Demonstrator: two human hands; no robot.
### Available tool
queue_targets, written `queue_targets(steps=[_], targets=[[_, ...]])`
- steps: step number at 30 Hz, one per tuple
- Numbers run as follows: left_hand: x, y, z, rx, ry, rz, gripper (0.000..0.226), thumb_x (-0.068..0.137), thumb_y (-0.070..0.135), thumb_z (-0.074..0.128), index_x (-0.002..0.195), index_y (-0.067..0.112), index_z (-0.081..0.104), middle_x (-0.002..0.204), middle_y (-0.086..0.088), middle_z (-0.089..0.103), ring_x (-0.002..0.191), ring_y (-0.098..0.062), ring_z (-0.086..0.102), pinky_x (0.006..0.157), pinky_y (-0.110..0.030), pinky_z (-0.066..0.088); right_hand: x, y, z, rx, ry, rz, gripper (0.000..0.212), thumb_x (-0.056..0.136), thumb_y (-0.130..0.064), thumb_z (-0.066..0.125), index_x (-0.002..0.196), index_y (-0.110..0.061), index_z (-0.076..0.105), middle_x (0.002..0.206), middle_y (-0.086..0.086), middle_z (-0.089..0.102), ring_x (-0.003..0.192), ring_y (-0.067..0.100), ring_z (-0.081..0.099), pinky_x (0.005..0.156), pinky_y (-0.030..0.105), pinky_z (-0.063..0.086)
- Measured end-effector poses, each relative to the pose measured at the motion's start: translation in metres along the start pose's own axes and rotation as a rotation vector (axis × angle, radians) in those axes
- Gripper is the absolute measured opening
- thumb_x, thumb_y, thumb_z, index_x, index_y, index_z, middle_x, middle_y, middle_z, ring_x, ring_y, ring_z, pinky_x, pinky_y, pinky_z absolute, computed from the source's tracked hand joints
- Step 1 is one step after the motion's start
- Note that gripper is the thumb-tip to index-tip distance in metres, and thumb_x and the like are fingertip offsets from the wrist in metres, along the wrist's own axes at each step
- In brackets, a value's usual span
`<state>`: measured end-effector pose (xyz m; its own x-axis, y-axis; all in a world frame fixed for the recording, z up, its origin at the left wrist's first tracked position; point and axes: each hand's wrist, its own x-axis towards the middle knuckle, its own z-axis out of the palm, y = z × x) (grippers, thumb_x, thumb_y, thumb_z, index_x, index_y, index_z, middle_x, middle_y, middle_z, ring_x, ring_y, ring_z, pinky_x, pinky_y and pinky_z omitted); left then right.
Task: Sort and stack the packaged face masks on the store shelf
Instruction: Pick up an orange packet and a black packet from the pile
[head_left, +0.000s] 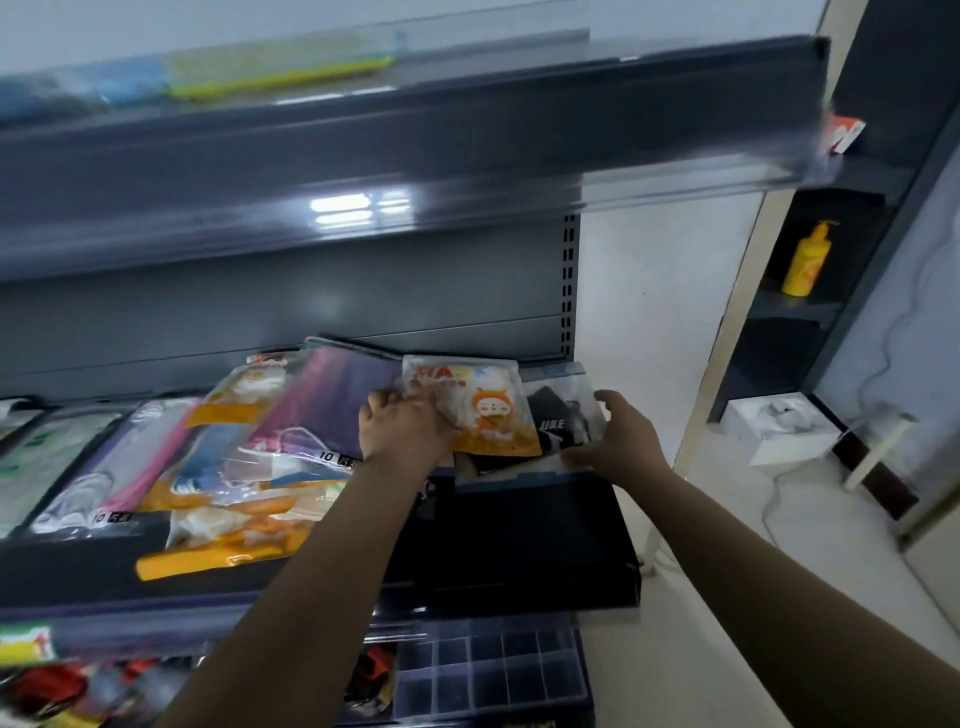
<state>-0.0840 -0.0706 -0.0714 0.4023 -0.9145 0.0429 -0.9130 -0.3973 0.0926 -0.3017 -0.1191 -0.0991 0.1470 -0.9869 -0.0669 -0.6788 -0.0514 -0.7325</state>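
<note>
Both bare forearms reach forward and up from the bottom of the view to the right end of the dark store shelf (519, 545). The left hand (402, 426) lies knuckles-up on the left edge of an orange cartoon mask pack (483, 410), its fingers curled onto the plastic so that the grip pinches or presses that edge; the blur hides exactly which. The right hand (621, 441) comes in from the right side, thumb raised and fingers bent round the right edge of a black mask pack (563, 415), which lies directly under and beside the orange cartoon pack; its grip closes on that pack's edge. Both packs sit on top of a small pile at the shelf's right end, tilted up toward the back panel. Left of the hands, touching them, a purple mask pack (322, 400) leans over a loose heap of orange-edged packs (234, 525), and further left pink and white mask packs (130, 457) lie side by side in rows. Below the shelf, a clear divided organizer box (493, 670) shows dark square compartments; its contents cannot be made out. On a side unit to the right stands a yellow pump bottle (808, 260), upright, well apart from the hands.
</note>
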Motion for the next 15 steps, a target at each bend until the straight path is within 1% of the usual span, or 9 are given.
queue_targets(steps=[2,4,6,8,9,10,12,13,15], targets=[[0.003,0.003,0.005,0.049,-0.043,0.01,0.077,0.079,0.065,0.052,0.137,0.016,0.039,0.134,-0.012,0.05,0.122,-0.034,0.038,0.097,-0.038,0.031,-0.001,-0.001,-0.005,0.112,0.017,0.021,0.092,0.068,-0.015,0.083,0.143,-0.009,0.03,0.138,0.012,0.048,0.122,0.029,0.05,0.097,0.034,0.041],[0.005,0.005,0.008,0.001,-0.054,0.021,0.079,0.077,0.065,0.054,0.139,0.02,0.036,0.135,-0.011,0.05,0.124,-0.034,0.038,0.099,-0.039,0.031,-0.003,-0.001,-0.009,0.208,0.019,0.045,0.093,0.068,-0.013,0.083,0.143,-0.007,0.028,0.136,0.012,0.05,0.12,0.03,0.051,0.094,0.036,0.044],[0.004,0.008,0.01,-0.075,-0.061,0.02,0.078,0.077,0.063,0.057,0.14,0.023,0.035,0.136,-0.011,0.05,0.127,-0.034,0.039,0.101,-0.039,0.03,-0.004,-0.001,-0.01,0.303,0.013,0.068,0.081,0.068,-0.009,0.081,0.136,-0.003,0.037,0.118,0.01,0.057,0.109,0.028,0.055,0.088,0.035,0.047],[0.0,0.014,0.012,-0.09,-0.069,0.037,0.078,0.076,0.062,0.059,0.141,0.025,0.034,0.136,-0.01,0.051,0.127,-0.034,0.041,0.103,-0.039,0.03,-0.005,0.001,-0.012,0.414,0.002,0.068,0.065,0.068,-0.002,0.079,0.125,-0.005,0.048,0.096,-0.001,0.059,0.098,0.027,0.059,0.086,0.04,0.052],[-0.002,0.016,0.014,-0.083,-0.076,0.056,0.078,0.077,0.062,0.059,0.141,0.026,0.032,0.136,-0.01,0.051,0.127,-0.034,0.041,0.103,-0.04,0.03,-0.006,0.004,-0.014,0.467,0.004,0.061,0.061,0.068,0.001,0.077,0.123,-0.007,0.05,0.09,-0.004,0.058,0.097,0.027,0.06,0.084,0.041,0.054],[-0.005,0.019,0.016,-0.078,-0.088,0.076,0.079,0.077,0.062,0.059,0.142,0.026,0.031,0.136,-0.01,0.051,0.128,-0.035,0.04,0.104,-0.041,0.03,-0.006,0.006,-0.016,0.519,0.014,0.051,0.061,0.069,0.003,0.075,0.124,-0.009,0.05,0.09,-0.006,0.057,0.096,0.025,0.06,0.08,0.04,0.055],[-0.011,0.024,0.02,-0.074,-0.116,0.109,0.079,0.079,0.06,0.058,0.144,0.026,0.027,0.137,-0.011,0.05,0.13,-0.036,0.039,0.108,-0.044,0.027,-0.007,0.011,-0.024,0.612,0.052,0.018,0.065,0.07,0.006,0.073,0.127,-0.012,0.047,0.092,-0.006,0.057,0.09,0.02,0.059,0.07,0.031,0.054],[-0.014,0.026,0.022,-0.07,-0.119,0.127,0.079,0.08,0.06,0.058,0.144,0.026,0.025,0.137,-0.012,0.051,0.13,-0.036,0.039,0.11,-0.045,0.025,-0.007,0.014,-0.029,0.655,0.067,0.004,0.066,0.071,0.007,0.072,0.128,-0.014,0.046,0.094,-0.005,0.057,0.09,0.019,0.059,0.07,0.03,0.053],[-0.02,0.031,0.023,-0.08,-0.111,0.158,0.078,0.081,0.058,0.058,0.144,0.027,0.023,0.136,-0.012,0.052,0.13,-0.036,0.04,0.112,-0.047,0.023,-0.008,0.023,-0.037,0.73,0.08,-0.007,0.065,0.073,0.009,0.069,0.128,-0.016,0.045,0.101,0.002,0.06,0.096,0.024,0.06,0.073,0.034,0.054]])
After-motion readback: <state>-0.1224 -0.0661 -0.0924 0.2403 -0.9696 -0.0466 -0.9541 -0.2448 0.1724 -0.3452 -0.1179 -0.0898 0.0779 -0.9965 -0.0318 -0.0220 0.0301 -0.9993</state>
